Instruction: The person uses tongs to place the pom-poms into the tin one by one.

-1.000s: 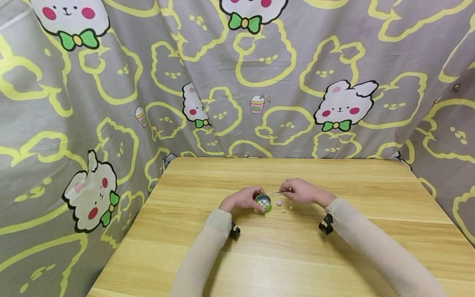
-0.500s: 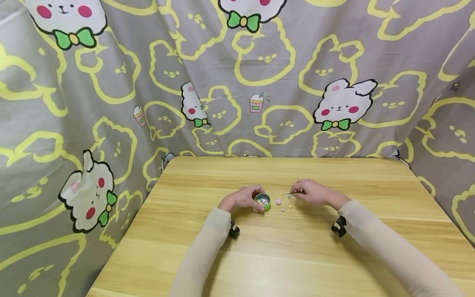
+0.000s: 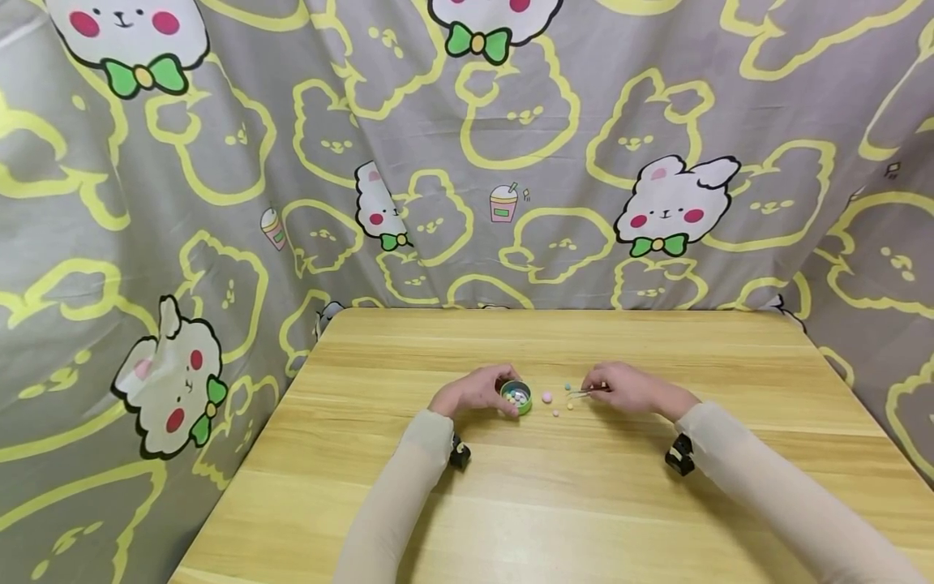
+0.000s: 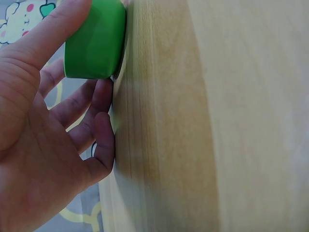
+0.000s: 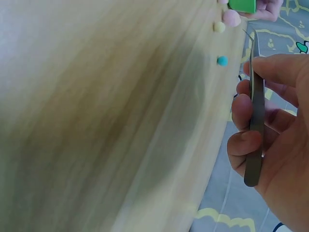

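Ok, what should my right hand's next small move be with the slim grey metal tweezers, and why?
Probably lower the slim grey metal tweezers onto the small pale-yellow ball: their tips look apart and empty, it lies close by on the wood-grain table, and your left hand holds the round green container with similar balls inside.

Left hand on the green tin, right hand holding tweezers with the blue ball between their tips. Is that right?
Not quite: the blue ball lies on the table, apart from the tweezers, as the right wrist view shows. The rest stands.

Curtained-off workspace, cartoon-print curtains point(image 3: 430, 130) on three sides, wood-grain tabletop point(image 3: 554, 503)
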Motion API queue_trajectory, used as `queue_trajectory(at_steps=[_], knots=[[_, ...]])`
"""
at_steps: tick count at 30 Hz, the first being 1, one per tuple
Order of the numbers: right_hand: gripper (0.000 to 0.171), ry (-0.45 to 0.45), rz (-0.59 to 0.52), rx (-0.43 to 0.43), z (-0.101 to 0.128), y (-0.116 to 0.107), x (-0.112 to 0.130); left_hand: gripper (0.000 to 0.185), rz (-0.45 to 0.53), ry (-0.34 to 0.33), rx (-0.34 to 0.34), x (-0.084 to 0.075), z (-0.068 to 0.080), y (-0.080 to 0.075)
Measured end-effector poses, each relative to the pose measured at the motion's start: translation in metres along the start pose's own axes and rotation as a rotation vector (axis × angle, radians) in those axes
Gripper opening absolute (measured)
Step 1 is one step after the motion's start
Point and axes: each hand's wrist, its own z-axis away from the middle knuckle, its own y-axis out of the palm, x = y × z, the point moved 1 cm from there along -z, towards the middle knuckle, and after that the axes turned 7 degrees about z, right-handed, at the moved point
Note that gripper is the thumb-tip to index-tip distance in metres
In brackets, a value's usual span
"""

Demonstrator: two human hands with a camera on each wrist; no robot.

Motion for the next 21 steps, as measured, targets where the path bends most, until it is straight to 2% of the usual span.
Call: queue_trajectory(at_steps=[12, 21], knots=[[0.01, 0.028, 0.004, 0.028, 0.0041, 0.0053, -0.0032, 0.045, -0.001, -0.009, -0.014, -0.0005, -0.0003, -0.0015], [0.009, 0.059, 0.002, 0.053, 0.0062, 0.0073, -0.0012, 0.046, 0.003, -0.006, 0.007, 0.0006, -0.0004, -0.0006]])
